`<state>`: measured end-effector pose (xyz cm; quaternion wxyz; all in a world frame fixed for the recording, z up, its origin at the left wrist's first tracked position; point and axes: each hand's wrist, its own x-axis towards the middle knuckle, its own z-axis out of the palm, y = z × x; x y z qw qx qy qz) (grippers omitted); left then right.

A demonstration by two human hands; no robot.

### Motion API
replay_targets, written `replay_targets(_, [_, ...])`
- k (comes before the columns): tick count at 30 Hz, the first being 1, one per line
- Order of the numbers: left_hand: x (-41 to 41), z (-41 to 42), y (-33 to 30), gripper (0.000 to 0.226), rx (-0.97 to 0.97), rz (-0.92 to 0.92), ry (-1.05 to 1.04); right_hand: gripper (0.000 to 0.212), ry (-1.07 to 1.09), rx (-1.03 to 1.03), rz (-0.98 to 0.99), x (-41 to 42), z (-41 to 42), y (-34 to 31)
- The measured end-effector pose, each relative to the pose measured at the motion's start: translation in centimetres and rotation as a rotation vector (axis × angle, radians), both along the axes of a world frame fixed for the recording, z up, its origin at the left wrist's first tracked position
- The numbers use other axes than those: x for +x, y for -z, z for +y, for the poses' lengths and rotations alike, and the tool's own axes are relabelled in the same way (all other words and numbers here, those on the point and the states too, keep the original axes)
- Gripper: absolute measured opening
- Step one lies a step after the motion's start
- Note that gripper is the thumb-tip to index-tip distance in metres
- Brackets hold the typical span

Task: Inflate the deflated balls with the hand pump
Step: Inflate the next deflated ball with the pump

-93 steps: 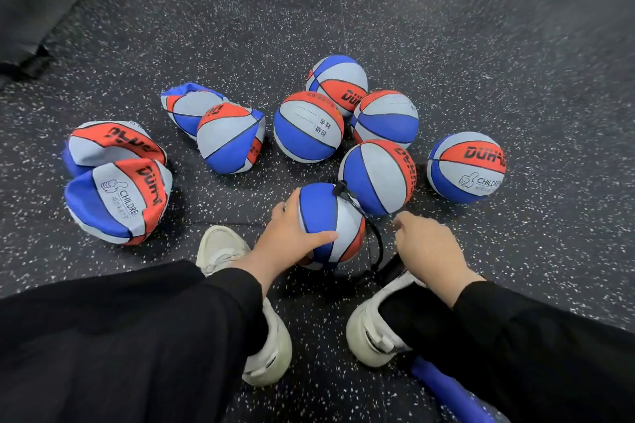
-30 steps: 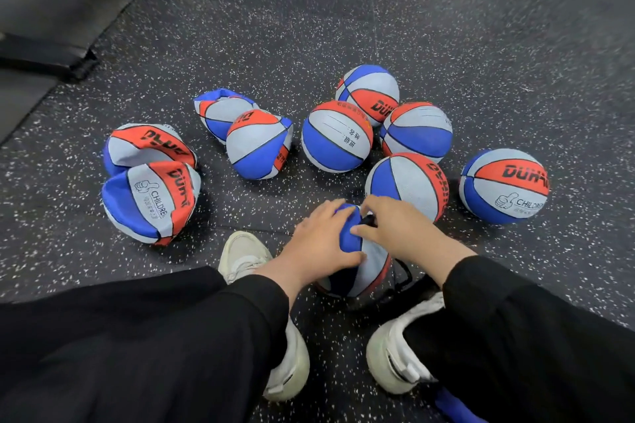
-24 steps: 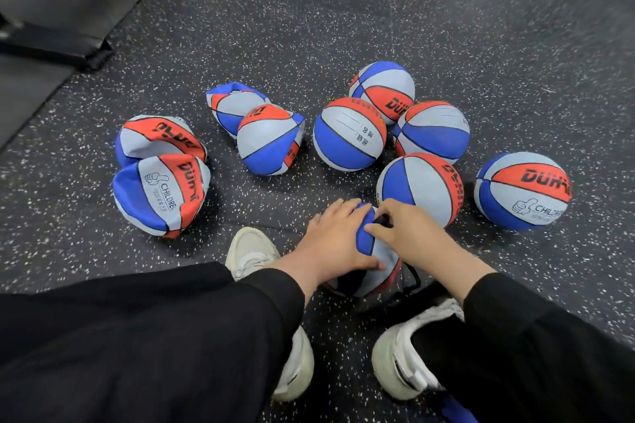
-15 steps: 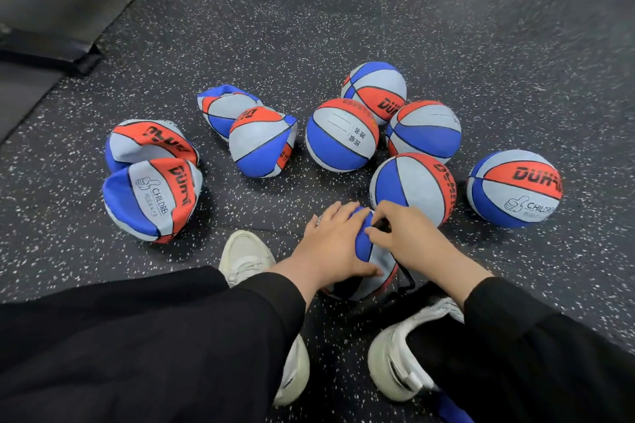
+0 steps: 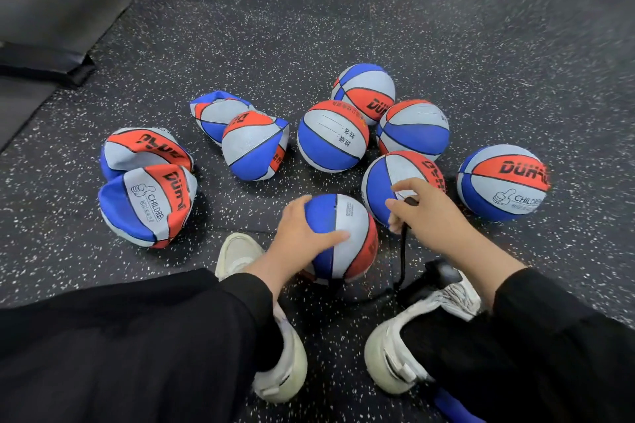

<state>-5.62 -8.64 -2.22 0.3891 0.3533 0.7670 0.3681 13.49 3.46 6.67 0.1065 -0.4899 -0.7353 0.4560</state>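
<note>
Left hand (image 5: 302,233) grips the near ball (image 5: 343,233), fingers and thumb curled round it. Right hand (image 5: 429,213), just right of that ball, pinches the black hose (image 5: 402,251), index finger raised. Four flat balls (image 5: 147,203) lie left of it.

"CHILDRE" on far-right ball (image 5: 503,182); same on flat left ball (image 5: 147,204)

Six round balls (image 5: 332,136), four collapsed balls (image 5: 255,145), one pump hose (image 5: 402,252)

My left hand (image 5: 302,237) grips the round blue, grey and red ball (image 5: 343,233); my right hand (image 5: 426,216), just beside it, pinches the thin black pump hose (image 5: 402,251). Crumpled flat balls (image 5: 147,203) lie beyond the left hand.
</note>
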Motion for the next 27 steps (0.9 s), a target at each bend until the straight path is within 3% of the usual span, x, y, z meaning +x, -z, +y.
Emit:
replay_targets(3, [-1.1, -0.4, 0.3, 0.105, -0.068, -0.232, -0.155, 0.02, 0.128, -0.112, 0.053, -0.9, -0.8, 0.9])
replay_targets(6, [-1.9, -0.3, 0.3, 0.12, -0.114, -0.421, -0.274, 0.046, 0.126, -0.209, 0.032, -2.0, -1.7, 1.3])
replay_targets(10, [-2.1, -0.3, 0.3, 0.137, -0.183, -0.569, -0.376, 0.037, 0.048, -0.282, 0.004, -2.9, -3.0, 2.1])
replay_targets(14, [-2.0, -0.8, 0.6, 0.119, -0.174, -0.626, -0.444, 0.043, -0.013, -0.154, -0.039, -3.3, -3.5, 2.5])
replay_targets(18, [-1.8, -0.4, 0.8, 0.085, -0.134, -0.634, -0.524, 0.057, 0.043, -0.217, 0.047, -3.0, -3.2, 2.8])
replay_targets(24, [-1.8, 1.5, 0.1, 0.124, -0.12, -0.651, -0.557, 0.047, 0.153, -0.18, 0.099, -2.0, -1.9, 2.9])
replay_targets(27, [-1.9, 3.1, -0.5, 0.103, -0.118, -0.648, -0.562, 0.041, 0.149, -0.068, 0.079, -1.6, -1.7, 2.7])
